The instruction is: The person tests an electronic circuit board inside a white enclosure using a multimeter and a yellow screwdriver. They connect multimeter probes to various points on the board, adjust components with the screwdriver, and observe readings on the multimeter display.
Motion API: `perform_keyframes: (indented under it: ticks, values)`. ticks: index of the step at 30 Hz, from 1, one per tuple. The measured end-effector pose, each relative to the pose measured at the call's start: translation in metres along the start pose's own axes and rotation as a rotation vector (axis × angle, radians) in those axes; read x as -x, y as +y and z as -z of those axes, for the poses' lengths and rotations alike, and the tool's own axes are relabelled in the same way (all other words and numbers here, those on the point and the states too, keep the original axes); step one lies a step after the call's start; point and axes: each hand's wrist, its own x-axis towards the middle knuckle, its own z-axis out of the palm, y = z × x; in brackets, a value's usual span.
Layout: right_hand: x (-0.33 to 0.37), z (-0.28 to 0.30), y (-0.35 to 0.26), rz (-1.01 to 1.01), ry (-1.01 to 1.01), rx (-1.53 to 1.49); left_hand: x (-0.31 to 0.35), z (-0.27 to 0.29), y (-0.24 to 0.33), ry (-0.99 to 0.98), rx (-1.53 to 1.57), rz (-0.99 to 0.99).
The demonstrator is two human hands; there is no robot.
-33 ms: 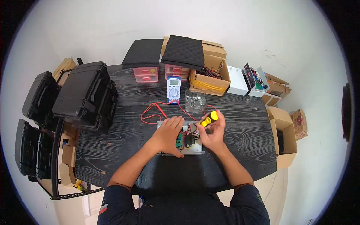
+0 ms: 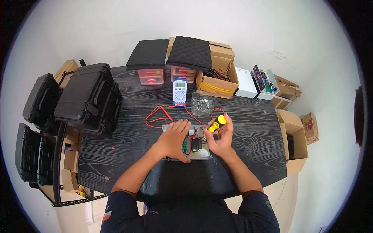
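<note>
A shallow light-grey metal case point(image 2: 202, 156) lies in front of me, with a green circuit board point(image 2: 186, 145), a black block-shaped part point(image 2: 197, 145) and several thin wires inside. My left hand point(image 2: 173, 138) spans the left part of this case, fingers on its far edge and thumb on its near edge, gripping it. In my right hand point(image 2: 221, 140) is a yellow-and-black screwdriver point(image 2: 217, 123), its handle tilted up and its lower end pointing into the case's right part. The screwdriver's tip is too small to make out.
Beyond the case stand a blue-and-white multimeter point(image 2: 180, 93) with red leads point(image 2: 155, 110) and a clear tray point(image 2: 202, 105) of small hardware. Farther back are red drawer boxes point(image 2: 150, 76), a carton of wires point(image 2: 217, 83) and a white box point(image 2: 245, 83). Black hard cases point(image 2: 87, 99) stand left.
</note>
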Motion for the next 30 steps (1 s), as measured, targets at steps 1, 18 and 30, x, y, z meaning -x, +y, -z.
perform_keyframes:
  ticks: [1, 18, 30]
  values:
    - [0.003, 0.001, -0.003, -0.021, -0.031, -0.040, -0.001, -0.001, -0.001, -0.003, 0.000, -0.004]
    - [0.027, 0.003, 0.006, 0.048, -0.155, 0.046, -0.001, -0.001, -0.001, -0.018, -0.023, -0.007]
    - [0.026, 0.003, -0.001, 0.107, -0.169, 0.115, -0.001, -0.001, -0.001, -0.023, -0.035, -0.014]
